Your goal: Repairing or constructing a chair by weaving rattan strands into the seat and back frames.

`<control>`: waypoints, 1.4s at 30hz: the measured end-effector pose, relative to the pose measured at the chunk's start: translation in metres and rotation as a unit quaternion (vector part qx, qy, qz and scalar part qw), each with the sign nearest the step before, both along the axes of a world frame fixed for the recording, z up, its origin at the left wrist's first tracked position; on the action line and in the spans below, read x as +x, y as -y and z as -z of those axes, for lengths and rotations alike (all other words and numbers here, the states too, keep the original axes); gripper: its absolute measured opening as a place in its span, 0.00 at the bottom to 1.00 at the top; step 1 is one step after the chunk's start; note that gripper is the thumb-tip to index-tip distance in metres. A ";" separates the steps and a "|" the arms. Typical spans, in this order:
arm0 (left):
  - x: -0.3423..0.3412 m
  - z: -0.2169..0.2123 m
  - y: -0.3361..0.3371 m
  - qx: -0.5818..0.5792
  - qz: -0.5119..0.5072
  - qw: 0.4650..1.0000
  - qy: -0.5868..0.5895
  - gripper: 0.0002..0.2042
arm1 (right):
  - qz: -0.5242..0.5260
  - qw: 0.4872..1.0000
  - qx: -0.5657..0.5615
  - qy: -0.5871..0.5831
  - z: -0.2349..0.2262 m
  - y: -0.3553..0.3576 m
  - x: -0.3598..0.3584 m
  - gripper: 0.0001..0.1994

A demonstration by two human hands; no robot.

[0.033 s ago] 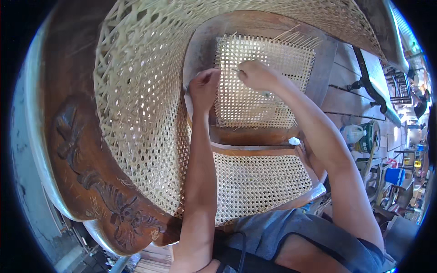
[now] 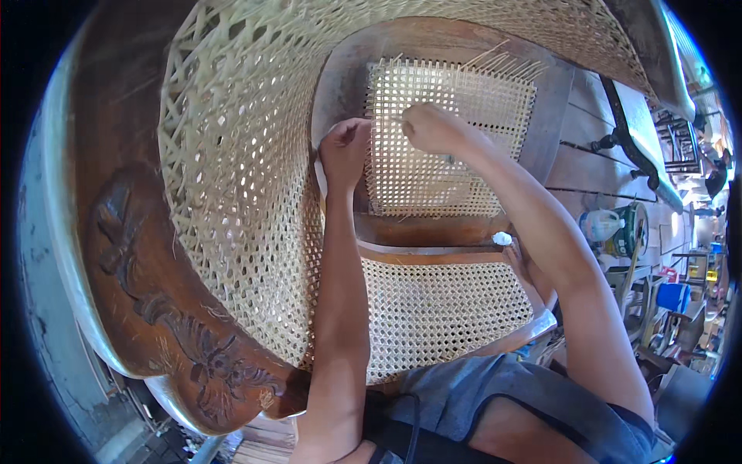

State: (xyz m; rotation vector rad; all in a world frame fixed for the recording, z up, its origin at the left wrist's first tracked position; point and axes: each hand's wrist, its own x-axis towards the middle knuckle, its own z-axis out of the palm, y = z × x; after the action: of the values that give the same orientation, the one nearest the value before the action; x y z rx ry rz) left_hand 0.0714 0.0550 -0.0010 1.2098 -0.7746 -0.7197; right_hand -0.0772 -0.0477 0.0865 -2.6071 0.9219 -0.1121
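Observation:
A square of woven cane mesh, with loose strand ends sticking out at its top right, fills the opening in a brown wooden frame. At the mesh's left edge my left hand is closed, fingertips pinched; what they hold is too small to make out. My right hand is closed in a fist over the upper middle of the mesh, a little right of my left hand. A thin strand seems to be in its grip, mostly hidden by the fingers.
Curved cane webbing rises on the left inside a carved wooden rim. Nearer me lies another cane panel. A white wad rests by its corner. Right are a jug, a dark green bucket and a blue bucket.
The thin strand that stuck out from my right fist toward my left hand now barely shows. My right hand has shifted very slightly left; my left hand stays at the mesh's edge.

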 end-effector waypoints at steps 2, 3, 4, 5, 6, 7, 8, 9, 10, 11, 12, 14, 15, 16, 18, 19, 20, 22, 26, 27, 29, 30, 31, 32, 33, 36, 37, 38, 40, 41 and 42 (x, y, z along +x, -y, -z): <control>0.008 0.019 0.001 0.000 -0.019 1.000 0.023 0.06 | -0.004 0.998 0.022 -0.056 0.009 -0.002 0.016 0.12; 0.006 0.020 0.002 0.007 -0.034 0.999 0.041 0.06 | 0.012 0.992 0.073 -0.106 0.001 -0.005 0.020 0.11; 0.005 0.022 0.002 0.014 -0.049 0.997 0.059 0.06 | 0.027 0.980 0.123 -0.156 -0.004 -0.007 0.025 0.10; 0.005 0.024 0.004 0.033 -0.068 0.993 0.094 0.06 | 0.030 0.979 0.125 -0.156 -0.004 -0.007 0.026 0.10; 0.004 0.027 0.006 0.035 -0.066 0.993 0.093 0.06 | 0.036 0.984 0.095 -0.148 -0.004 -0.006 0.028 0.09; 0.003 0.030 0.006 0.035 -0.065 0.995 0.068 0.06 | 0.041 0.987 0.064 -0.141 -0.003 -0.006 0.031 0.09; 0.003 0.030 0.007 0.034 -0.065 0.996 0.043 0.06 | 0.041 0.987 0.065 -0.142 -0.007 -0.008 0.035 0.09; 0.003 0.030 0.007 0.034 -0.066 0.996 0.042 0.06 | 0.042 0.986 0.055 -0.152 -0.010 -0.010 0.039 0.08; 0.002 0.031 0.007 0.047 -0.073 0.995 0.045 0.06 | 0.043 0.985 0.044 -0.162 -0.014 -0.012 0.043 0.10; 0.000 0.028 0.006 0.060 -0.077 0.994 0.047 0.05 | 0.044 0.984 0.045 -0.164 -0.017 -0.014 0.047 0.10; -0.002 0.025 0.005 0.061 -0.076 0.994 0.045 0.05 | 0.040 0.980 0.040 -0.192 -0.020 -0.016 0.049 0.10; -0.003 0.017 0.003 0.083 -0.084 0.991 0.055 0.05 | 0.035 0.975 0.034 -0.218 -0.016 -0.016 0.048 0.10; -0.001 0.018 0.004 0.083 -0.086 0.991 0.056 0.05 | 0.027 0.982 0.023 -0.183 -0.009 -0.014 0.045 0.09; 0.000 0.020 0.006 0.084 -0.081 0.987 0.111 0.05 | 0.020 0.989 0.012 -0.147 -0.002 -0.010 0.044 0.09; 0.002 0.024 0.008 0.087 -0.072 0.980 0.164 0.06 | 0.029 0.979 0.058 -0.192 -0.013 -0.006 0.046 0.10; 0.003 0.026 0.010 0.080 -0.058 0.984 0.151 0.06 | 0.038 0.966 0.103 -0.235 -0.018 -0.006 0.047 0.10; 0.003 0.028 0.012 0.070 -0.043 0.987 0.139 0.06 | 0.039 0.966 0.103 -0.233 -0.018 -0.005 0.047 0.10; 0.003 0.033 0.011 0.074 -0.040 0.983 0.165 0.06 | 0.041 0.965 0.129 -0.226 -0.021 -0.004 0.047 0.10; -0.007 0.036 0.012 0.047 -0.091 0.973 0.209 0.06 | 0.086 0.983 0.068 -0.146 -0.007 -0.012 0.040 0.10; -0.012 0.025 0.009 0.041 -0.128 0.949 0.284 0.06 | 0.074 0.987 0.043 -0.135 -0.004 -0.012 0.036 0.10; -0.020 0.033 0.015 0.012 -0.126 0.962 0.243 0.06 | 0.044 0.988 0.022 -0.146 0.003 -0.007 0.032 0.11; -0.023 0.036 0.017 -0.015 -0.129 0.972 0.198 0.06 | 0.048 0.988 0.022 -0.143 0.005 -0.004 0.028 0.11; -0.025 0.039 0.020 -0.018 -0.125 0.972 0.200 0.06 | 0.058 0.991 0.030 -0.118 0.007 -0.001 0.020 0.12; -0.023 0.038 0.014 0.016 -0.139 0.958 0.249 0.06 | 0.059 0.993 0.043 -0.092 0.013 -0.001 0.016 0.16; -0.023 0.033 0.009 0.047 -0.152 0.942 0.294 0.06 | 0.055 0.989 0.037 -0.129 0.000 0.002 0.010 0.16; -0.029 0.016 0.006 0.101 -0.158 0.923 0.335 0.06 | 0.177 0.973 0.056 -0.137 -0.034 0.033 -0.022 0.18; -0.032 0.011 0.010 0.099 -0.157 0.924 0.334 0.06 | 0.179 0.973 0.054 -0.139 -0.038 0.033 -0.030 0.18; -0.032 0.008 0.011 0.065 -0.162 0.909 0.378 0.07 | 0.130 0.985 -0.004 -0.117 -0.045 0.023 -0.032 0.19; -0.033 0.002 0.016 0.033 -0.166 0.891 0.421 0.07 | 0.079 0.991 -0.060 -0.094 -0.049 0.012 -0.035 0.21; -0.039 -0.005 0.024 -0.016 -0.080 0.959 0.270 0.08 | 0.043 0.995 -0.086 -0.038 -0.051 0.011 -0.038 0.20; -0.042 -0.011 0.028 -0.065 0.009 0.992 0.109 0.09 | 0.006 0.994 -0.111 0.019 -0.053 0.009 -0.040 0.20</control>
State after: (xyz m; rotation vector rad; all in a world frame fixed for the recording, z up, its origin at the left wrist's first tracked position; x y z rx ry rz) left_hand 0.0290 0.0273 0.0104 1.1765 -0.9991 -0.5481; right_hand -0.1169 -0.0569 0.1395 -2.7909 0.9602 -0.2810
